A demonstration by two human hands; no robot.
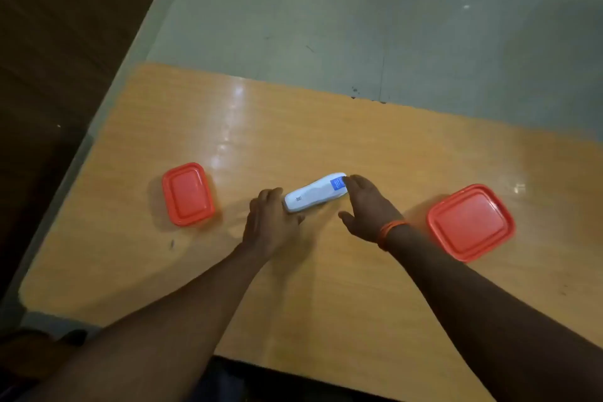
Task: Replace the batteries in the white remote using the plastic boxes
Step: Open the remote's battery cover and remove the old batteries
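The white remote [313, 193] lies back side up near the middle of the wooden table [326, 287], with a blue sticker at its far end. My left hand [270, 222] touches its near end, fingers curled loosely against it. My right hand [367, 206] rests its fingertips on the sticker end, fingers spread. Neither hand has lifted the remote. A small plastic box with a red lid [187, 194] sits to the left, closed. A larger plastic box with a red lid [470, 222] sits to the right, also closed.
The table's far edge runs diagonally, with grey-green floor [359, 10] beyond it. A dark wall or panel [58, 42] stands at the left. An orange band circles my right wrist [390, 232].
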